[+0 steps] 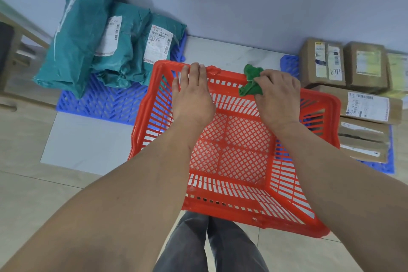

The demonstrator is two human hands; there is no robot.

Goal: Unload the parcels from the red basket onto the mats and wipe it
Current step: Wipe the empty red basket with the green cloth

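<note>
The red basket [231,152] stands on the floor in front of me with nothing inside it. My left hand [192,95] grips its far rim, fingers curled over the edge. My right hand [278,97] holds a crumpled green cloth [251,80] against the far rim, to the right of my left hand. Teal bagged parcels [92,46] lie piled on the left blue mat [103,104]. Brown cardboard parcels [362,86] lie on the right blue mat [289,64].
A pale wall runs behind both mats. Wooden furniture [13,51] stands at the far left. My legs [209,245] are just behind the basket's near side. A light tile [88,141] shows left of the basket.
</note>
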